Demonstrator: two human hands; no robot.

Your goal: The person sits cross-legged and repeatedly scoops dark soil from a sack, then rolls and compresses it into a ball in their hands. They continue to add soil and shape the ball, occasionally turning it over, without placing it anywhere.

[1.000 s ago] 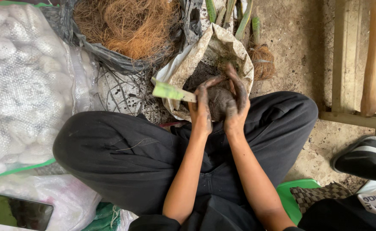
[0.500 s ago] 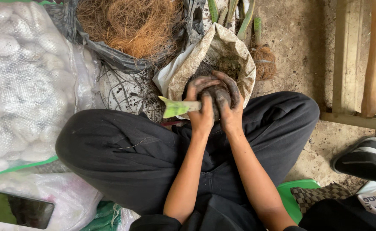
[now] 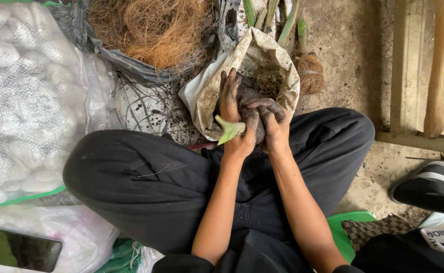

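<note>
Since half a second ago, your left hand (image 3: 234, 119) has lifted its fingers straight, reaching up into the open soil-filled pale sack (image 3: 212, 91); earlier they curled round the ball. The cut green stem piece (image 3: 228, 130) has dropped from across your left thumb to just below it, pinched against the palm. Your right hand (image 3: 272, 124) stays curled, fingers pressed onto the dark round ball of soil (image 3: 247, 103) cupped between both hands, over the sack's mouth above your knees.

Largest first: one white woven bag of pale lumps (image 3: 25, 101), far to the left of your left hand. One dark bag of brown coconut fibre (image 3: 151, 30), up and left of it. One sack. One fibre-wrapped ball with green stalks (image 3: 310, 71), just right of your right hand. One soil ball. One stem piece.
</note>
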